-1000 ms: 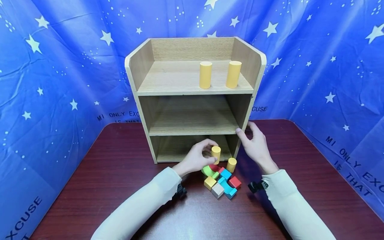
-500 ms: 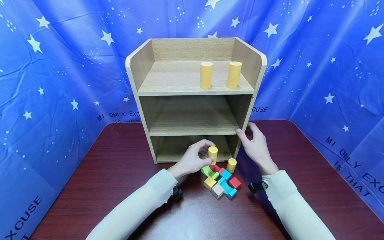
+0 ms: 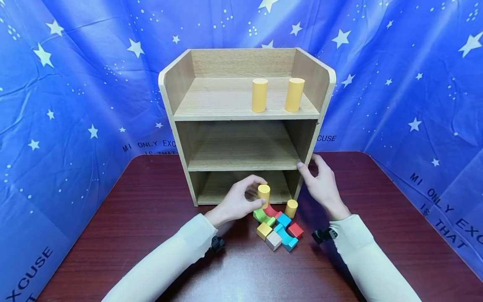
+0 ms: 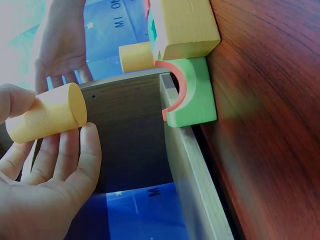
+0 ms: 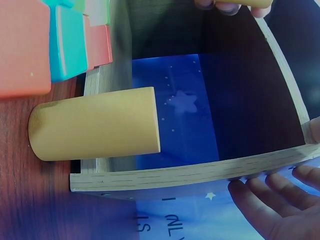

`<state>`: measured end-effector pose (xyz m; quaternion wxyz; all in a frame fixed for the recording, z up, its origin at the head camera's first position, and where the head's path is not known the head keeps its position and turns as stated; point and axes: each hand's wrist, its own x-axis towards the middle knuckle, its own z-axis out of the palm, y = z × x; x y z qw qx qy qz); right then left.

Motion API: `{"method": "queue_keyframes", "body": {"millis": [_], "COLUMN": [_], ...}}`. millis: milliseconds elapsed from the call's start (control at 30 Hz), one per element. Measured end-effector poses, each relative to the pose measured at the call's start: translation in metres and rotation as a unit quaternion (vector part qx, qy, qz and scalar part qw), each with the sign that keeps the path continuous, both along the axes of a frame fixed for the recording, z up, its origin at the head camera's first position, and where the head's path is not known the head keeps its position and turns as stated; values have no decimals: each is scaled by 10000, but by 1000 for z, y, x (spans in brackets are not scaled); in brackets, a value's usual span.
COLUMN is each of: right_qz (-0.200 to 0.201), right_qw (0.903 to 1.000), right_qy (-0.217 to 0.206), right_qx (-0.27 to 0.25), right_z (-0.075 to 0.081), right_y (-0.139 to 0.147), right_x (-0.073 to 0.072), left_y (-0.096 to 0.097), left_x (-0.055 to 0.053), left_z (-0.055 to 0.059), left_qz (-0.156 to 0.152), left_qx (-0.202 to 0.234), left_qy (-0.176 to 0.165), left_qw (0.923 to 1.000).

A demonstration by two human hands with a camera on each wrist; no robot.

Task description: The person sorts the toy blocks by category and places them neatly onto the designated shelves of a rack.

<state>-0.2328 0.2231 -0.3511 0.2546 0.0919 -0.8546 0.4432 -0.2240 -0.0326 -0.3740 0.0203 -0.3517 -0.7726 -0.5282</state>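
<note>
The left hand (image 3: 235, 201) pinches an upright yellow cylinder (image 3: 263, 193) between thumb (image 4: 17, 101) and fingers (image 4: 90, 157) while the right hand (image 3: 322, 185) holds the shelf (image 3: 241, 156).

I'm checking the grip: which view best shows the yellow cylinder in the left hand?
The left wrist view: the yellow cylinder is large there, the left hand plainly gripping it. The head view shows it small; the right wrist view, only a sliver at the top edge.

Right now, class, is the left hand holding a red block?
No, the left hand holds a yellow cylinder.
</note>
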Motion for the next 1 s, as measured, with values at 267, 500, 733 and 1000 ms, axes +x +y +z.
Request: {"method": "queue_keyframes", "body": {"millis": [267, 500, 733, 1000], "right_qz": [8, 6, 5, 0], "right_qw": [10000, 10000, 10000, 9999], "right_qy": [6, 7, 19, -24], "right_qx": [-20, -57, -85, -113], "right_z": [-1, -1, 0, -2], "right_y": [1, 0, 0, 0], "right_x": [0, -1, -1, -3], "left_y": [-5, -9, -14, -22], "left_x": [5, 7, 10, 13], "left_z": [6, 11, 18, 23], "left_qz": [-3, 53, 137, 143], "left_qx": [28, 10, 1, -24], "left_qy": [39, 42, 234, 364], "left_qw": [10000, 10000, 9996, 9992]}}
